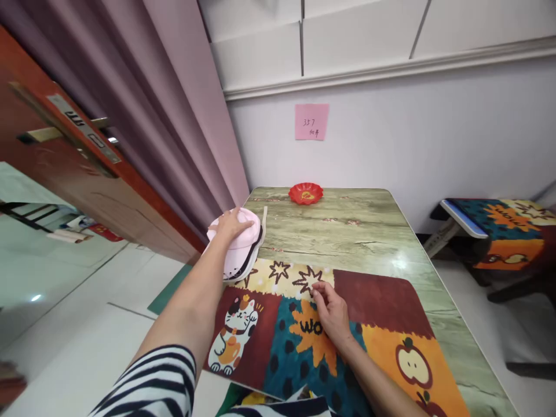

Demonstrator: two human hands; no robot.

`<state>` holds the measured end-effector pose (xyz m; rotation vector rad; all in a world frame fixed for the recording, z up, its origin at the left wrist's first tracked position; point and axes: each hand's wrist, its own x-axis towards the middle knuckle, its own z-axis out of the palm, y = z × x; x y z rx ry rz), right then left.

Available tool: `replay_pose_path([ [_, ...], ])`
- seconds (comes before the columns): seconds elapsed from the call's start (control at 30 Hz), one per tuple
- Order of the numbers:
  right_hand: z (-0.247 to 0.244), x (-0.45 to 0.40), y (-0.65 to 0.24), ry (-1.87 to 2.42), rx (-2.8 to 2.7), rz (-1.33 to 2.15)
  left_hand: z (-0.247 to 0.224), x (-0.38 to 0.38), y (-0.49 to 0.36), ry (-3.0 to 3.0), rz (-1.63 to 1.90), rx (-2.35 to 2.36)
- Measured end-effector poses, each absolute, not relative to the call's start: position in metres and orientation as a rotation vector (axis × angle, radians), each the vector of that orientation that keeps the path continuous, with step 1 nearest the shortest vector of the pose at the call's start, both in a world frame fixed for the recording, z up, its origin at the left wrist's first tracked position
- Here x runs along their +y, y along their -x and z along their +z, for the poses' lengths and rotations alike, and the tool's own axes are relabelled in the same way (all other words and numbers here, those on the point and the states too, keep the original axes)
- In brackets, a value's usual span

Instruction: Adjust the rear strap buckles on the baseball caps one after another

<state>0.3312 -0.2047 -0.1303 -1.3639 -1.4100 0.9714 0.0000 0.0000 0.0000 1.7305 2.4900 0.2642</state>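
At the left edge of the table lies a pale pink cap (pixel 245 236), with a dark layer and a whitish layer showing beneath it, like stacked caps. My left hand (pixel 230 227) is draped over its crown, thumb and fingers spread around the top; some fingertips are hard to make out. Above the patterned mat (pixel 369 295) is my right hand (pixel 332 310), its fingers curled and the thumb close to the index finger. Nothing shows between those fingertips. The mat has a cat, apples, stars and an orange burst with lettering, partly covered by my right hand.
A red scalloped dish (pixel 306 194) sits at the back of the wood-patterned table (pixel 360 231). A pink note (pixel 311 122) is stuck to the wall. At left are a purple curtain (pixel 182 104) and a door (pixel 108 185); another mat-covered surface (pixel 512 231) is at right.
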Motion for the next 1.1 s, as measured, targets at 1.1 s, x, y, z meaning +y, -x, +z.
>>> replay_pose_path([
  [1.1, -0.127, -0.207, -0.337, 1.262, -1.534, 1.037, -0.017, 0.009, 0.006, -1.672, 0.233, 2.510],
])
